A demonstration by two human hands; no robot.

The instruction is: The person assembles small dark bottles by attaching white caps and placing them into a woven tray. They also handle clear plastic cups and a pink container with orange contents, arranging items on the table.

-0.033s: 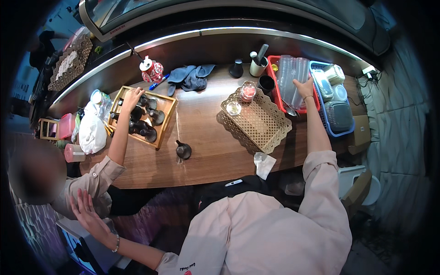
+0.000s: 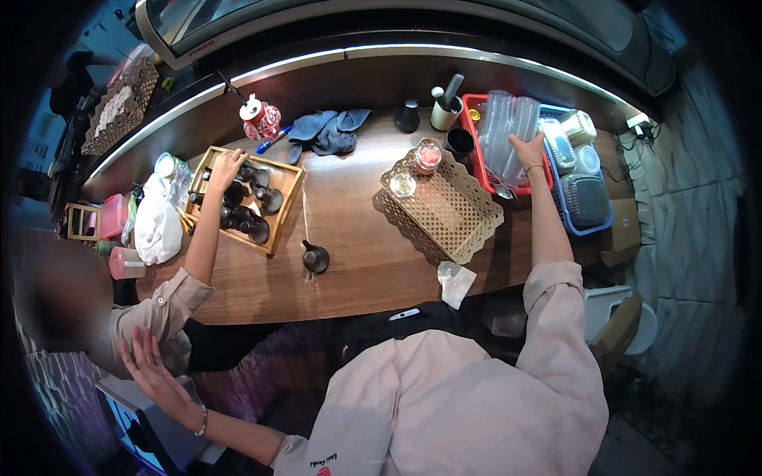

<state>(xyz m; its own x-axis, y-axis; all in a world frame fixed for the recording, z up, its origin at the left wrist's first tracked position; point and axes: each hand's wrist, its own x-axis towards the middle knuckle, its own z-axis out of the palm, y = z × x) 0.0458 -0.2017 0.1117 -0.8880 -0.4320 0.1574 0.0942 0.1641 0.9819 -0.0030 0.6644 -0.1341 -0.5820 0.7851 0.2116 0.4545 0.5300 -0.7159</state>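
My right hand (image 2: pixel 527 151) is stretched out to the far right of the tabletop (image 2: pixel 357 230), resting on a stack of clear plastic cups (image 2: pixel 506 127) that lies on its side in the red tray (image 2: pixel 479 151). The fingers lie over the near end of the stack; I cannot tell whether the grip has closed on it or is only touching it. My left hand (image 2: pixel 155 373) is low at my left, off the tabletop, fingers spread flat and holding nothing, lying against the sleeve of a co-worker.

I judge the cups to be very light, thin-walled and springy, so a hard squeeze would buckle them, and smooth enough to slide. Nested as they are, the stack may pull apart if I take only the end cup, so I would wrap the grip round the body of the stack, near its middle, across several rims at once.

Just right of the red tray is a blue tray (image 2: pixel 573 226) with lidded plastic containers (image 2: pixel 586 198). A woven basket (image 2: pixel 452 210) holding a small jar with a pink lid (image 2: pixel 429 156) sits to the left of my arm. The co-worker's hand (image 2: pixel 228 166) reaches into a wooden tray (image 2: pixel 279 226) of dark little pots, well apart from mine.
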